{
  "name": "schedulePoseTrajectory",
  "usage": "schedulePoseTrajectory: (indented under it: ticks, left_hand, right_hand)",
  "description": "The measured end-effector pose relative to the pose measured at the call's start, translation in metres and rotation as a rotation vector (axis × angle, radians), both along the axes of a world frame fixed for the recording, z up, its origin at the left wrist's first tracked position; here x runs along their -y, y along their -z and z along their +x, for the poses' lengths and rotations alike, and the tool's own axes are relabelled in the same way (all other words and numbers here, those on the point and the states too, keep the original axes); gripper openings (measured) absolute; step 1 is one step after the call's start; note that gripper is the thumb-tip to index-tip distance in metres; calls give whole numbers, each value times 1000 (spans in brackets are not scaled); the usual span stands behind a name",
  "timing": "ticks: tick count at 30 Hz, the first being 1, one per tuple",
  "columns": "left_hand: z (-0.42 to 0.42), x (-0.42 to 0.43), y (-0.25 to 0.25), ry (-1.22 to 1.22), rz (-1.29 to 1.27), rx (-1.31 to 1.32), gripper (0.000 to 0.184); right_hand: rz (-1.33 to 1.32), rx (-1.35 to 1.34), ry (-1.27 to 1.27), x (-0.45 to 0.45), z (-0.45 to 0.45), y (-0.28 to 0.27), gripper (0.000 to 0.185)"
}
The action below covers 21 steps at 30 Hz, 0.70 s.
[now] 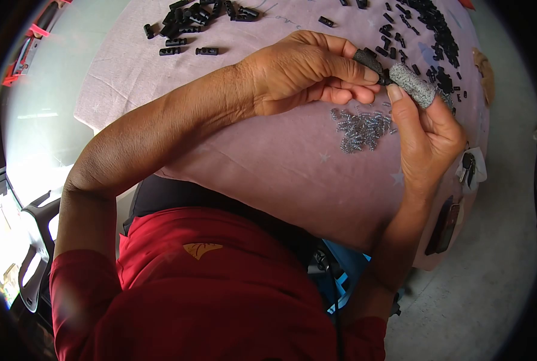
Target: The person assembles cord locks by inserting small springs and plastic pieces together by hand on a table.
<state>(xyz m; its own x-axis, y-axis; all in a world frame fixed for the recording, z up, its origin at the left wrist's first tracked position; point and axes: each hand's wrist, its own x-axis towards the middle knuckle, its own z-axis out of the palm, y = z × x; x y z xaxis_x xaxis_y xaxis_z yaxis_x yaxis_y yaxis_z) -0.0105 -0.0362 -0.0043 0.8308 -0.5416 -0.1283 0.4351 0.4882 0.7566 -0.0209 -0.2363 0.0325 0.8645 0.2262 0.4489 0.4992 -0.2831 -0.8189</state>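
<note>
My left hand (307,72) reaches across the table, its thumb and index finger pinched together, with a dark cover (368,62) on the index fingertip. My right hand (428,135) meets it from the right, also pinching, and a speckled grey sleeve (411,84) wraps its index finger. Between the two sets of fingertips is a small black part (386,78), mostly hidden, so its exact shape does not show. Just below the hands lies a pile of small metal springs (363,130) on the pink cloth (280,162).
Several black slotted cylinders (184,21) are heaped at the table's upper left. Many smaller black pieces (440,33) spread along the upper right. Keys (470,165) and a dark phone-like object (444,225) lie by the right edge. Grey floor (491,271) shows beyond.
</note>
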Motion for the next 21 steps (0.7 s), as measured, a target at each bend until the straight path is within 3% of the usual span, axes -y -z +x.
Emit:
schedulePoseTrajectory:
  ticks: [18, 21]
  left_hand:
    - [-7, 7, 1, -144, 74, 114, 12]
    - [-7, 8, -2, -126, 28, 70, 12]
  right_hand:
    - [-163, 44, 57, -4, -4, -2, 14]
    - [-6, -78, 39, -5, -5, -3, 17]
